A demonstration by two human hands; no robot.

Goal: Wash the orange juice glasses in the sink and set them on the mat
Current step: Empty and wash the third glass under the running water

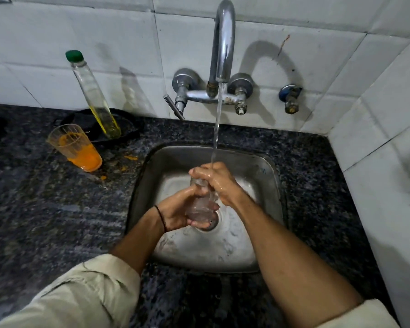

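Glass [200, 204] one under the tap, rinsing over the sink [265, 176].
Left hand [178, 211] grips its base, right hand [213, 183] wraps its rim; second glass [77, 149], juice inside, waits on the bench beyond the left hand; no mat identifiable.

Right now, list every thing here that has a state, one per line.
Tap: running.
Clear glass: upright, held over the sink.
Left hand: gripping the glass base.
Right hand: over its rim.
Second glass: on the counter, juice inside.
Bottle: capped, leaning.
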